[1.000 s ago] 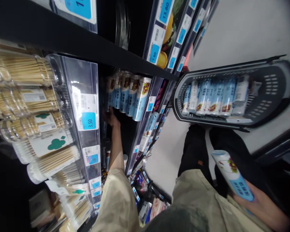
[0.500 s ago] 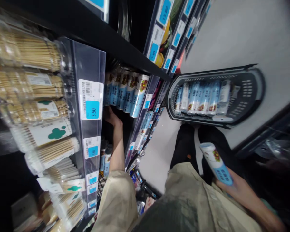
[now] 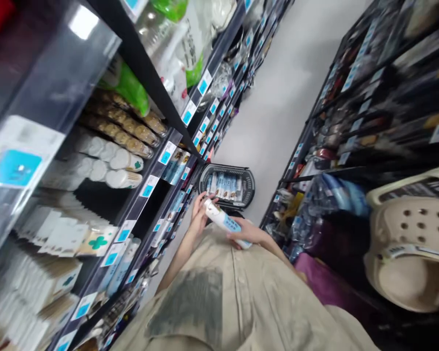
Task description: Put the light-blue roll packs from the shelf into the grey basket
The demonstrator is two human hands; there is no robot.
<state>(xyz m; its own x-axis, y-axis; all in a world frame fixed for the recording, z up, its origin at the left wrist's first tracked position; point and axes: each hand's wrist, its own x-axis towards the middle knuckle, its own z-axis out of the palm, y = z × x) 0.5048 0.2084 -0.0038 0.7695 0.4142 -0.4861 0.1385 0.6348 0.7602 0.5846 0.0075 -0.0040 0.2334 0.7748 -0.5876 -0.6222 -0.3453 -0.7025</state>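
Note:
A white and light blue roll of food bags (image 3: 221, 219) slants across the front of my beige shirt. My right hand (image 3: 247, 232) wraps round its lower, blue end. At the upper, white end, the fingers of my left hand (image 3: 198, 213) curl against the roll, partly hidden behind it. Just beyond my hands a dark grey shopping basket (image 3: 251, 187) stands on the floor, with several similar rolls (image 3: 227, 184) lying side by side in it. More such rolls (image 3: 177, 165) are on the shelf to the left.
Shelves with price tags (image 3: 146, 187) run along my left, bearing cotton swabs (image 3: 124, 178) and toothpick tubs (image 3: 131, 134). A second rack stands on the right, with a beige clog (image 3: 413, 243) close by and plastic-wrapped goods (image 3: 314, 209). The grey aisle floor (image 3: 263, 112) stretches ahead between them.
My left hand has come out of the shelf and over to the roll in my right hand. The roll has moved in front of my chest. My view has risen and widened.

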